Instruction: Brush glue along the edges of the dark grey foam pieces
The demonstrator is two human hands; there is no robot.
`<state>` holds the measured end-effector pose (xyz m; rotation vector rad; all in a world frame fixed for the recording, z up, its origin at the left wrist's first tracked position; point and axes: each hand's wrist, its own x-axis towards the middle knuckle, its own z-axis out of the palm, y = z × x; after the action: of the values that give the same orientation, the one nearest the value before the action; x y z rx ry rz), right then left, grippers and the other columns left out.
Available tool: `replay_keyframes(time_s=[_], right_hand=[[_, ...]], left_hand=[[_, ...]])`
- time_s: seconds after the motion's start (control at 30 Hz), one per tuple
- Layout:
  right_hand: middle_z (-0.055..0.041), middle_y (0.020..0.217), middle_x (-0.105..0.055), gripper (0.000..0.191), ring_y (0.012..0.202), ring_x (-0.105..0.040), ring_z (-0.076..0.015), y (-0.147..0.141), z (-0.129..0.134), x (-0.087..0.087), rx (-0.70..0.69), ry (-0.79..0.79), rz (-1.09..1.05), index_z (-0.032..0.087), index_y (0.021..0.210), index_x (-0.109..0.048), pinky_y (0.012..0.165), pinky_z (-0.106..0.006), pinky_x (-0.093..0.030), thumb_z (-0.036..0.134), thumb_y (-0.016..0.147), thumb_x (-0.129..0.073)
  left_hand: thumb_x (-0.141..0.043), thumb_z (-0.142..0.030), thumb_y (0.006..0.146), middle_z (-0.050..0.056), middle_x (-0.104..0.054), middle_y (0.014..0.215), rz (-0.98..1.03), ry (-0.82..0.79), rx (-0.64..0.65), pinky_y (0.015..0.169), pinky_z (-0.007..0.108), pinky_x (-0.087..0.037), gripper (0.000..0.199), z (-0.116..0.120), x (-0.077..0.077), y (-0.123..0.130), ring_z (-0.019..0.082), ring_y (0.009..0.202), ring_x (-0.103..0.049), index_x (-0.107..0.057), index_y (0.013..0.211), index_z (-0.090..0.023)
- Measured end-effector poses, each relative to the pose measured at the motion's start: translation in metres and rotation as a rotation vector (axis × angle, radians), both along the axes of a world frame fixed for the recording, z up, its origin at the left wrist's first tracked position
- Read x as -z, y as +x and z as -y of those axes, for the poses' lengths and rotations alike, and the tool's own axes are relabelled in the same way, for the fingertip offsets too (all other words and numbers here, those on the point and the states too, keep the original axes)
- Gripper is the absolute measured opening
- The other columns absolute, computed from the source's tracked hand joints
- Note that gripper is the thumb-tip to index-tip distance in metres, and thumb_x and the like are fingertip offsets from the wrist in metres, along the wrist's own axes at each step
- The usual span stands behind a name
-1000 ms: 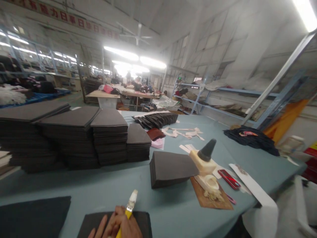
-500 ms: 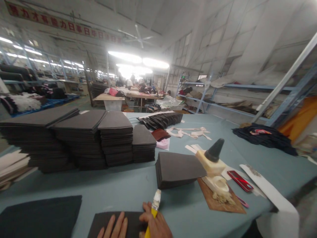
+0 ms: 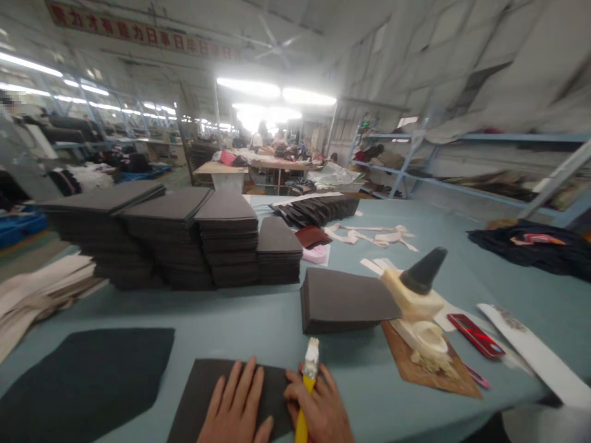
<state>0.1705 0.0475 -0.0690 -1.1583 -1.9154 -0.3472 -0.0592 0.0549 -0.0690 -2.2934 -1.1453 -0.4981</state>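
A dark grey panel (image 3: 194, 394) lies on the blue-green table at the bottom centre. Flat on it rests my left hand (image 3: 240, 400), fingers spread, holding nothing. My right hand (image 3: 321, 403) grips a brush with a yellow handle (image 3: 303, 418) and a whitish bristle end pointing away from me; its fingertips touch the panel's right side. Beyond my hands sits a short stack of dark panels (image 3: 348, 298). Left of the panel lies a larger dark sheet (image 3: 92, 381).
Tall dark stacks (image 3: 161, 246) line the left back. To the right are a cream container with a black cone (image 3: 422, 274), a brown sheet with glue-like residue (image 3: 397, 354), a red phone (image 3: 475, 335) and a white strip (image 3: 530, 351). Pale cloth (image 3: 41, 289) lies far left.
The view has shifted, so the table items appear further right and the stacks higher. More of both hands shows. The left hand still lies on the panel and the right still holds the brush.
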Motion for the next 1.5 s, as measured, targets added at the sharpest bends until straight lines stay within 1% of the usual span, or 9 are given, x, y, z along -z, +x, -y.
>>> replay_keyframes(time_s=[0.1,0.23,0.53,0.83,0.97,1.1,1.2,1.33,1.5], right_hand=[[-0.0014,0.127,-0.082,0.028,0.114,-0.077,-0.0259,0.007,0.013,-0.017,-0.011,-0.174,0.036,0.028,0.111,-0.065,0.115,-0.05,-0.044,0.009,0.103,-0.046],[-0.0056,0.129,-0.081,0.018,0.117,-0.074,-0.0299,0.015,0.019,-0.03,-0.07,-0.233,0.073,0.027,0.112,-0.064,0.111,-0.052,-0.043,0.017,0.108,-0.05],[-0.0089,0.125,-0.082,0.007,0.117,-0.074,-0.0324,0.018,0.02,-0.036,-0.086,-0.227,0.093,0.025,0.109,-0.063,0.107,-0.052,-0.049,0.025,0.109,-0.056],[-0.0126,0.124,-0.081,0.013,0.117,-0.075,-0.0333,0.024,0.021,-0.038,-0.117,-0.228,0.14,0.023,0.109,-0.064,0.105,-0.052,-0.05,0.031,0.11,-0.054],[-0.0137,0.126,-0.081,0.013,0.117,-0.075,-0.0342,0.027,0.021,-0.036,-0.138,-0.224,0.128,0.022,0.108,-0.065,0.103,-0.052,-0.051,0.032,0.109,-0.057],[-0.0131,0.126,-0.081,0.013,0.118,-0.075,-0.0333,0.025,0.023,-0.037,-0.116,-0.245,0.13,0.023,0.108,-0.065,0.104,-0.051,-0.051,0.032,0.11,-0.056],[-0.0119,0.126,-0.081,0.014,0.118,-0.076,-0.0321,0.025,0.023,-0.037,-0.101,-0.257,0.141,0.023,0.108,-0.065,0.105,-0.051,-0.05,0.033,0.11,-0.055],[-0.0111,0.128,-0.081,0.013,0.119,-0.076,-0.032,0.024,0.024,-0.037,-0.077,-0.27,0.148,0.024,0.108,-0.065,0.103,-0.051,-0.052,0.032,0.11,-0.055],[-0.0117,0.126,-0.081,0.013,0.117,-0.076,-0.0318,0.02,0.025,-0.042,-0.08,-0.261,0.141,0.024,0.107,-0.065,0.103,-0.051,-0.053,0.031,0.11,-0.055]], left_hand=[[-0.051,-0.044,0.105,0.012,-0.06,0.161,0.087,-0.273,-0.006,0.115,0.049,-0.05,0.056,0.014,-0.036,0.041,0.033,0.146,-0.058,-0.059,0.155,-0.019],[-0.042,-0.055,0.109,0.005,-0.047,0.172,0.08,-0.47,-0.055,0.128,0.048,-0.041,0.063,0.021,-0.049,0.058,0.029,0.159,-0.043,-0.046,0.164,-0.024],[-0.048,-0.062,0.106,0.016,-0.042,0.174,0.172,-0.509,-0.217,0.13,0.059,-0.038,0.076,0.03,-0.051,-0.008,0.039,0.162,-0.037,-0.044,0.163,-0.013],[-0.051,-0.062,0.105,0.014,-0.051,0.168,0.242,-0.456,-0.254,0.128,0.055,-0.041,0.072,0.038,-0.055,-0.025,0.036,0.158,-0.043,-0.046,0.16,-0.016],[-0.048,-0.047,0.108,0.014,-0.063,0.154,0.314,-0.379,-0.344,0.12,0.046,-0.048,0.054,0.04,-0.067,-0.072,0.029,0.144,-0.057,-0.05,0.154,-0.019],[-0.056,-0.053,0.104,0.02,-0.068,0.139,0.402,-0.288,-0.523,0.106,0.055,-0.051,0.054,0.033,-0.076,-0.133,0.038,0.127,-0.062,-0.057,0.143,-0.016],[-0.057,-0.056,0.101,0.019,-0.069,0.131,0.432,-0.285,-0.556,0.103,0.057,-0.049,0.049,0.026,-0.076,-0.159,0.041,0.12,-0.062,-0.064,0.13,-0.017],[-0.055,-0.048,0.102,0.014,-0.073,0.114,0.484,-0.297,-0.498,0.097,0.05,-0.05,0.032,0.024,-0.073,-0.162,0.034,0.107,-0.065,-0.07,0.109,-0.021],[-0.056,-0.04,0.104,0.009,-0.077,0.104,0.626,-0.215,-0.457,0.095,0.043,-0.053,0.023,0.028,-0.072,-0.161,0.027,0.102,-0.07,-0.069,0.098,-0.022]])
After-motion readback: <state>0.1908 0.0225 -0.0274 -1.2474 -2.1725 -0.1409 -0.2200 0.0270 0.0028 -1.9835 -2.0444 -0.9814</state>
